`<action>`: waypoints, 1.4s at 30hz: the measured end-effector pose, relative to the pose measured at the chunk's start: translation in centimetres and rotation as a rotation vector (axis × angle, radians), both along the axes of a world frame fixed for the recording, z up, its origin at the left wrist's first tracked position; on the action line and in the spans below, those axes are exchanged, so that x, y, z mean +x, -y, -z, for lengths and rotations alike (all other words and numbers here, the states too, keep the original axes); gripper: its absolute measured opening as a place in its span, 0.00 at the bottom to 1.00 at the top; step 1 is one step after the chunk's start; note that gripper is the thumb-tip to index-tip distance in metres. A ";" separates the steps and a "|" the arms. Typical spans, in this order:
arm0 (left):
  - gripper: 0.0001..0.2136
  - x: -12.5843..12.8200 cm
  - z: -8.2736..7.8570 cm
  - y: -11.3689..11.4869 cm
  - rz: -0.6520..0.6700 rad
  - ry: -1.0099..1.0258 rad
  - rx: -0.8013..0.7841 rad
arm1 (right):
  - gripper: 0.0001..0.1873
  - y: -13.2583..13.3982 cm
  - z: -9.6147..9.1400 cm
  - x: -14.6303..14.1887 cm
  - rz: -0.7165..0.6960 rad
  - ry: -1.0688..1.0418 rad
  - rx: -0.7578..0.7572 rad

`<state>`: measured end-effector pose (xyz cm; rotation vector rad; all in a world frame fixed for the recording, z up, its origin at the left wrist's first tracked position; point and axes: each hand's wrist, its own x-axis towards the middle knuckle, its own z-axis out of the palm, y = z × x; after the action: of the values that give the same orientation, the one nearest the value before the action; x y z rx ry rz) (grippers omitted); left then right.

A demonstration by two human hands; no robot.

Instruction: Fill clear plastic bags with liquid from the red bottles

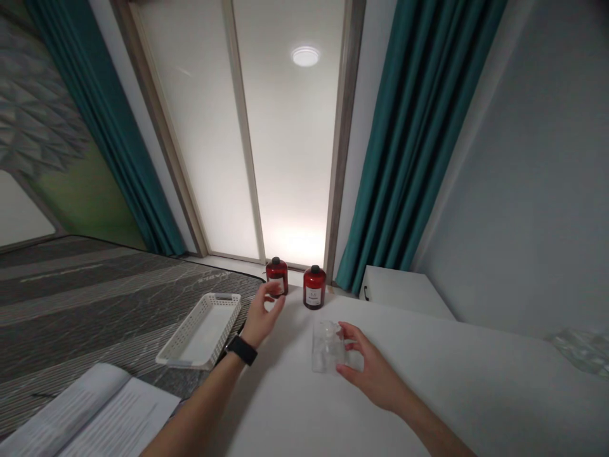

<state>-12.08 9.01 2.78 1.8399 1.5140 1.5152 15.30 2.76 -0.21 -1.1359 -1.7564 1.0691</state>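
Observation:
My left hand, with a black watch on its wrist, reaches toward the left red bottle. Its thumb and fingers are apart, and the fingertips overlap the lower part of that bottle; whether they touch it I cannot tell. Just to the right stands a second red bottle with a black cap and a white label. My right hand holds a clear plastic container by its right side, thumb at the near corner and fingers at the far one. The container is see-through, so its exact shape is hard to make out.
A white perforated basket sits left of my left forearm on a dark patterned bed. An open book lies at the near left. Beyond the white table stands a white cabinet; a crumpled clear plastic thing is at far right.

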 end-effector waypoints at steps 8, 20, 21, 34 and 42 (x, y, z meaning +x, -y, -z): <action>0.31 -1.9 0.9 -7.1 -0.279 -0.015 -0.006 | 0.35 0.9 2.2 0.3 0.138 -0.001 0.002; 0.26 -2.4 1.8 -9.2 -0.127 0.077 -0.081 | 0.36 1.4 2.5 0.1 0.192 0.035 0.027; 0.26 -2.3 1.8 -8.8 -0.117 0.074 -0.079 | 0.36 1.4 2.5 0.0 0.195 0.034 0.032; 0.27 3.7 0.2 2.3 0.266 -0.005 -0.162 | 0.34 0.6 1.5 2.5 0.189 0.006 0.078; 0.28 8.4 0.1 5.3 0.440 -0.025 -0.210 | 0.35 3.6 1.1 6.8 0.221 0.067 0.104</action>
<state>-3.70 3.67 2.73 1.9094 1.1269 1.0900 22.06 -0.81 -1.26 -1.2792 -1.6712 0.8071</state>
